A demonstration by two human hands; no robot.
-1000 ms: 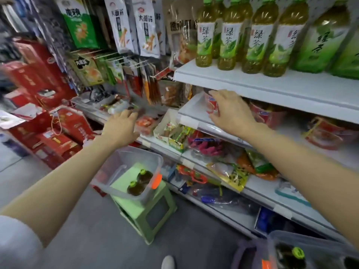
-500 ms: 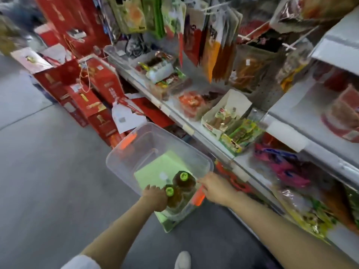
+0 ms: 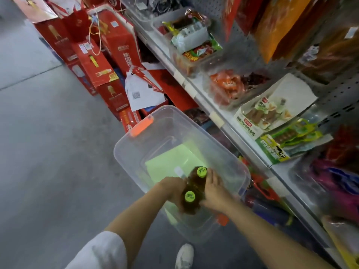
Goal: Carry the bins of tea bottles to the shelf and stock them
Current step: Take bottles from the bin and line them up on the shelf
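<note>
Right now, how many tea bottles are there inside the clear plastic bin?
2. Both brown tea bottles with green caps stand together at the bin's near end: the farther one under the right hand, the nearer one against the left hand. No others visible.

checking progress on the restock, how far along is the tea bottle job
Done: the clear bin is nearly emptied. In hand: the left hand and right hand grip its last two tea bottles. Left: shelving both; the tea shelf is out of view.

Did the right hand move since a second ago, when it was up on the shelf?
Yes. The right hand has come down from the shelf into the clear bin and now grips a tea bottle.
</note>
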